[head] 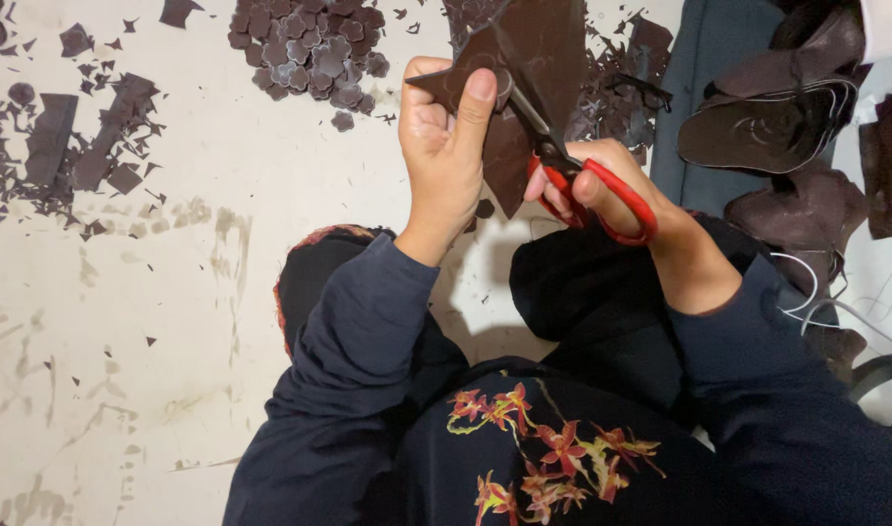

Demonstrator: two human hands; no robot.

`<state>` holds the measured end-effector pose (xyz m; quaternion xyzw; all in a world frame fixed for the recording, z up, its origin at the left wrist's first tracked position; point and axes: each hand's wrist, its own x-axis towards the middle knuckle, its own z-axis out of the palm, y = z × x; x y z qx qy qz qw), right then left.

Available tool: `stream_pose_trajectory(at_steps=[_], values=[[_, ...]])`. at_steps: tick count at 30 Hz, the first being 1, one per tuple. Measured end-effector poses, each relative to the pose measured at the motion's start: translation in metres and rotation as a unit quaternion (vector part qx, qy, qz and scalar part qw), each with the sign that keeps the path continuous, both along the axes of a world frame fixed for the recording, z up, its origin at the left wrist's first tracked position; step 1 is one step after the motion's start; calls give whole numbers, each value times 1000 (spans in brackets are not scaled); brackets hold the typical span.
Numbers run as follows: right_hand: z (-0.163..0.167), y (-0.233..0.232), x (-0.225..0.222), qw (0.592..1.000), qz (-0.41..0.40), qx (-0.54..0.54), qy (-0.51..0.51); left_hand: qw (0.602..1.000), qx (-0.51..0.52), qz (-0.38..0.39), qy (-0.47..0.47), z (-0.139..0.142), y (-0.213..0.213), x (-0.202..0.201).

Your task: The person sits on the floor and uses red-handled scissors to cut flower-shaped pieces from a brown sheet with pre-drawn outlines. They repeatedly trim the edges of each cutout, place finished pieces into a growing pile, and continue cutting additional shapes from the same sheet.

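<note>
My left hand (448,146) pinches a dark brown sheet of stiff material (538,58), thumb pressed on its cut edge. My right hand (602,185) grips red-handled scissors (602,200), fingers through the loops. The blades (524,93) run up across the sheet and cut into it. Both hands are raised above my lap, over the pale floor (203,292).
A pile of cut brown flower-shaped pieces (310,49) lies at the top centre. Brown strips and scraps (86,146) are scattered at the left, and small offcuts (621,88) by the sheet. Stacked brown shoe parts (777,127) sit at the right on a grey cloth (704,58).
</note>
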<state>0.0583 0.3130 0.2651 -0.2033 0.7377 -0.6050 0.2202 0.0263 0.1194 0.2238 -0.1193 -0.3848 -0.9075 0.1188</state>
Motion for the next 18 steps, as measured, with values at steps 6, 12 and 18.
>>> stream_pose_trajectory(at_steps=[6,12,18], values=[[0,6,-8,1000,13,10,24,1000,-3,2,11,0,2,-1],[-9,4,-11,999,-3,28,26,1000,-13,25,13,-7,6,-2],[-17,1,-14,997,-23,59,52,1000,23,13,-9,-10,7,-4]])
